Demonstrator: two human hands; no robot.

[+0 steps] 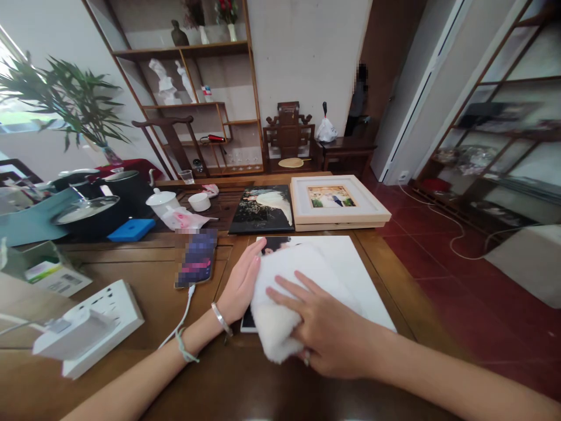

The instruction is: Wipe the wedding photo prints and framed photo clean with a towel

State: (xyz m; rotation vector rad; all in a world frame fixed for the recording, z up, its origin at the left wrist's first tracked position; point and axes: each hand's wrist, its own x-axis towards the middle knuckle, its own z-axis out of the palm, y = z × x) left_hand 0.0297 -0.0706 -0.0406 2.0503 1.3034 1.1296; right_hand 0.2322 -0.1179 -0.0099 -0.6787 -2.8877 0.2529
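A white fluffy cloth (283, 310) lies over part of a white photo panel (350, 269) flat on the table. My right hand (318, 321) presses on the cloth with its fingers spread across the top, and its thumb side is tucked around the cloth's near edge. At the panel's left edge, my left hand (241, 278) rests with its fingers stretched out, beside the cloth. Dark hair of a pictured person shows at the panel's upper left; the cloth hides much of the rest.
Behind the panel lie a dark photo panel (263, 209) and a wooden picture frame (342, 202). A charging phone (197, 257), a white power strip (94, 327), a blue box (131, 230) and a lidded white bowl (162, 203) stand left. A person (357, 99) is near the doorway.
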